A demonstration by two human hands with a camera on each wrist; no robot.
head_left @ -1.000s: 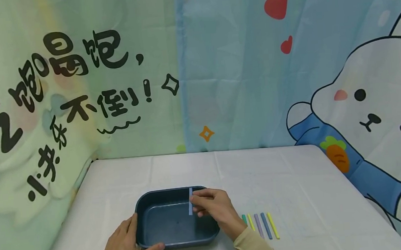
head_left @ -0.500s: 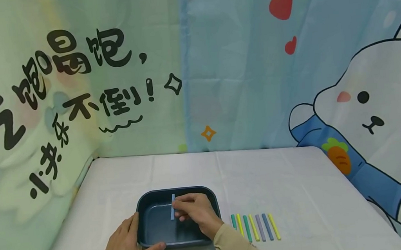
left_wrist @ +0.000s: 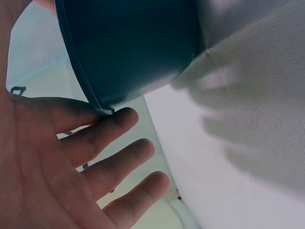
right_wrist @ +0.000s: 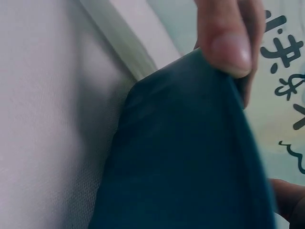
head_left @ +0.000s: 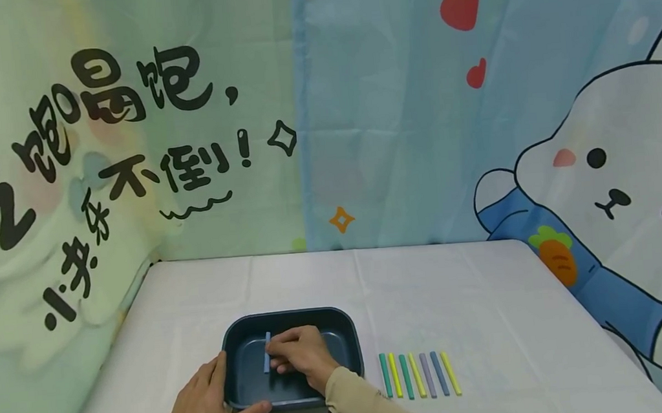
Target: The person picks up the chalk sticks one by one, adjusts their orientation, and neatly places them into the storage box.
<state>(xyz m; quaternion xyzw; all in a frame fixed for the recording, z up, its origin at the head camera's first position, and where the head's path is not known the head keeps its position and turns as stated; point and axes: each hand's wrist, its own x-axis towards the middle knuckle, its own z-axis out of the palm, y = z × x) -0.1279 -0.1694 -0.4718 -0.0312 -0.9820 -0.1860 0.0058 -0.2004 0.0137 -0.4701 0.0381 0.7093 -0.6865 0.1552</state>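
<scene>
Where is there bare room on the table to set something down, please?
Bare table lies between tray and curtain, right of the sticks, and left of the left hand. It is crowded in the tray, where the right hand holds a blue stick, and tight between tray and sticks.

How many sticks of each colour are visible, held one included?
Green sticks: 2
Yellow sticks: 3
Purple stick: 1
Blue sticks: 2, one of them in the right hand
Total: 8
</scene>
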